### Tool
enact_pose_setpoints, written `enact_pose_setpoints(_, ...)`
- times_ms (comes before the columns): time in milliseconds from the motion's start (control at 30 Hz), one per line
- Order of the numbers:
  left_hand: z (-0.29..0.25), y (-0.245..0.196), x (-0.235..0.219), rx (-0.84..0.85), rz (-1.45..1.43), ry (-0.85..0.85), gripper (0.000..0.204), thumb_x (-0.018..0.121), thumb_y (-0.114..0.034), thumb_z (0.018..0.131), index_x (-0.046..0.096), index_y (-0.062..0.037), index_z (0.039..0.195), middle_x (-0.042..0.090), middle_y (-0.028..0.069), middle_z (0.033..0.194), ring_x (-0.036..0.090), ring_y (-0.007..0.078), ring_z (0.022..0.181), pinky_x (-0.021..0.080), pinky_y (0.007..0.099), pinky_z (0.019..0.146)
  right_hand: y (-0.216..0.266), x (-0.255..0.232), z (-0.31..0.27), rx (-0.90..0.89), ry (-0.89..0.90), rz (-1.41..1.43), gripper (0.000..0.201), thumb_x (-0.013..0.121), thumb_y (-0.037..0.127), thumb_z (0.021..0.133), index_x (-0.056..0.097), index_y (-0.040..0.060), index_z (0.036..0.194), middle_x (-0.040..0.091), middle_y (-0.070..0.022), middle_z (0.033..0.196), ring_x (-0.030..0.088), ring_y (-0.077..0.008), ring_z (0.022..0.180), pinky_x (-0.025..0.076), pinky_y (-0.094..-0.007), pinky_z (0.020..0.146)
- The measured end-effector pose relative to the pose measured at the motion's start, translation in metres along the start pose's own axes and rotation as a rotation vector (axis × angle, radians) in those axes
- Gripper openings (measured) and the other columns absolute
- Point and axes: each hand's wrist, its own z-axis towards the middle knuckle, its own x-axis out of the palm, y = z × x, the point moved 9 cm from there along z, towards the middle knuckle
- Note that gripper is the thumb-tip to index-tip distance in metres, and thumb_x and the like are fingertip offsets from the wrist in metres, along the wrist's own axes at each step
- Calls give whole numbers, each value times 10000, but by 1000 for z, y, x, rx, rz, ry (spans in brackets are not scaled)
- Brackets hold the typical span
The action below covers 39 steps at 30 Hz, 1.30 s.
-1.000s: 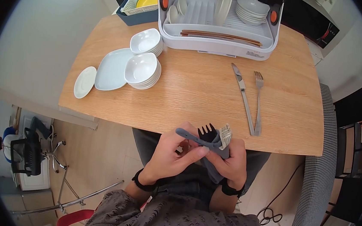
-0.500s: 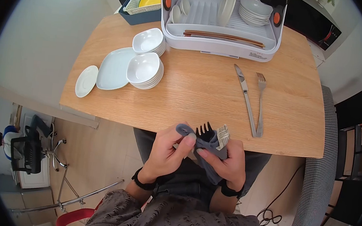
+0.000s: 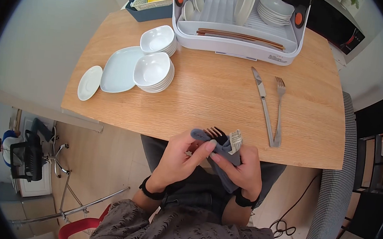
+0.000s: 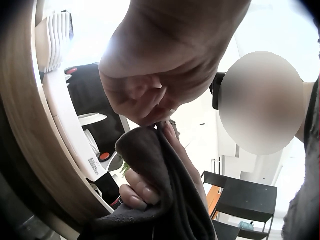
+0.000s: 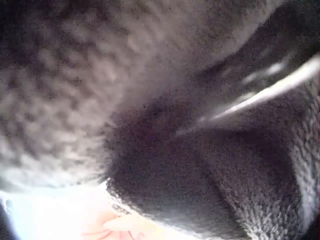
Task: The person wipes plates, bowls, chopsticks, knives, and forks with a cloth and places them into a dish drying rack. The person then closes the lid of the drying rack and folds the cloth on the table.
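Observation:
Close to the table's front edge, a dark-looking fork [image 3: 216, 133] pokes out of a grey cloth [image 3: 226, 176], tines up and leaning left. My left hand [image 3: 179, 163] pinches the cloth's edge beside the tines between thumb and fingers. Lower down, my right hand [image 3: 244, 170] grips the bunched cloth, which hides the fork's handle in the head view. A printed label [image 3: 235, 142] sticks up from the cloth. In the left wrist view, the right hand's fingertips [image 4: 140, 192] press into the cloth folds. Cloth [image 5: 165, 165] fills most of the right wrist view, crossed by a bright streak.
A knife [image 3: 264, 107] and another fork [image 3: 279, 111] lie on the table's right side. Stacked white bowls [image 3: 152, 70], a pale square plate [image 3: 115, 74] and a small plate [image 3: 90, 83] stand left. Behind is a dish rack [image 3: 234, 48] with chopsticks, bowls and plates.
The fork's tines have tipped to the left. My left fingers have shifted along the cloth, drawing its edge up close against the tines. My right hand keeps its grip.

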Motion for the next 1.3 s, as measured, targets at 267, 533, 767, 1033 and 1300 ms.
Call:
enact_pose_setpoints(267, 1, -4, 1, 98, -10, 54, 156, 706, -68, 900, 559, -21, 879, 524, -14, 799, 503, 41, 645, 410, 189, 522, 1, 7, 9, -30, -4, 168, 255, 747, 235, 873, 701, 2, 965, 663, -151, 747, 653, -288, 637, 478, -335, 586)
enact_pose_setpoints(533, 5, 4, -8, 40, -71, -68, 201, 745, -38, 869, 546, -33, 850, 510, -12, 818, 492, 30, 675, 388, 188, 544, -7, 13, 10, 42, 35, 108, 232, 752, 164, 854, 664, -32, 942, 663, -102, 753, 624, -182, 649, 472, -300, 599)
enact_pose_setpoints(767, 3, -10, -19, 208, 80, 22, 184, 739, -81, 887, 573, -7, 862, 483, -15, 789, 428, 53, 610, 322, 215, 538, 3, 12, 8, -41, 34, 151, 308, 787, 252, 830, 678, -19, 930, 639, -171, 720, 620, -338, 615, 467, -371, 566)
enact_pose_setpoints(1033, -1, -19, -20, 141, 51, -85, 142, 679, -90, 934, 628, 23, 1004, 592, 5, 799, 489, 24, 610, 359, 181, 523, 4, 4, 3, -39, -8, 34, 325, 795, 282, 823, 682, -4, 930, 636, -176, 723, 615, -349, 620, 468, -382, 565)
enact_pose_setpoints(1300, -7, -18, -10, 166, -83, 7, 162, 620, -78, 968, 606, 51, 1065, 686, 61, 732, 587, 70, 574, 420, 174, 502, 1, 0, 1, -39, -39, 34, 321, 805, 278, 812, 682, -9, 890, 625, -172, 684, 601, -340, 574, 449, -373, 530)
